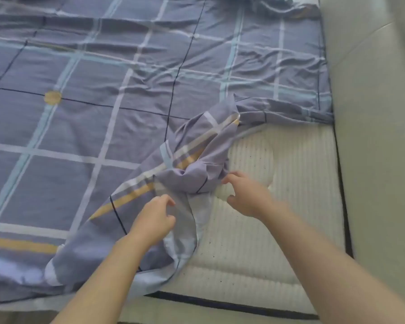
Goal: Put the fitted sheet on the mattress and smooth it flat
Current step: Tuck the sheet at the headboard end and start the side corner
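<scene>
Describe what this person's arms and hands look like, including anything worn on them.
Both forearms are bare up to the frame edge: no sleeves show. The left hand and right hand wear no gloves, and no rings, watch or bracelet are visible, though the picture is slightly blurred.
</scene>
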Demonstrator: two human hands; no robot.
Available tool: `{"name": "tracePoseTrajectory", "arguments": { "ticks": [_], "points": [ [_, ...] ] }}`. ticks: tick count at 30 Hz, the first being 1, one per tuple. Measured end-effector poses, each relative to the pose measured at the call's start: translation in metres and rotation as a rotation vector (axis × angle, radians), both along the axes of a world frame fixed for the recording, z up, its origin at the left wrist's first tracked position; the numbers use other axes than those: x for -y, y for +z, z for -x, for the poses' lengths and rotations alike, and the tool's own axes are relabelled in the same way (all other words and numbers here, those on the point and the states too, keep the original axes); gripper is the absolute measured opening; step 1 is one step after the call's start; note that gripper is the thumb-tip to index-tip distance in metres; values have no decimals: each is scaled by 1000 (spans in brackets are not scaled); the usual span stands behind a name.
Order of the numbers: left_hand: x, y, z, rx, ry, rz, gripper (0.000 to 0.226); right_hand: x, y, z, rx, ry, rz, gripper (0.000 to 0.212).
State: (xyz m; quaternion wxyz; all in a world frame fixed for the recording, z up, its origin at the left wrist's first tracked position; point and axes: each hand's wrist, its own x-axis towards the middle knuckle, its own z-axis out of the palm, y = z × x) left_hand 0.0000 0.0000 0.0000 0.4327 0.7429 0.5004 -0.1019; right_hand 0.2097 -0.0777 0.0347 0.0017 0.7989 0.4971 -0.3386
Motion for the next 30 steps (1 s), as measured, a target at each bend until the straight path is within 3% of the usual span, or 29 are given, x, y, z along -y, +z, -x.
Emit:
{"name": "tracePoseTrajectory", "arguments": {
  "ticks": [3,6,11,14,16,19,22,25,27,30],
  "points": [
    [11,-48,-7,-6,-83,81,23,-14,-49,11,9,65,61,47],
    [36,-99,-21,45,-176,196,36,-27,-99,24,0,110,96,48],
    [56,-150,-38,-78,-309,-9,52,-40,-147,32,54,173,108,44],
    [55,-154,-42,-34,-244,-51,35,-30,-146,31,78,-47,-82,27],
    [58,-152,-43,-47,-173,5,35,-16,-133,27,2,-160,-174,22],
    [71,-149,-40,-178,-93,65,48,6,-107,21,-28,-101,-117,48],
    [82,-149,-31,-304,-80,43,31,29,-94,13,111,17,-53,46],
    [95,-143,-20,-134,-103,-45,23,57,-84,-2,205,47,41,21],
    [102,-133,-11,43,-99,-91,3,80,-81,-10,239,55,151,26],
    [106,-119,-2,83,-99,-50,18,117,-80,-13,250,75,285,39]
  ]
}}
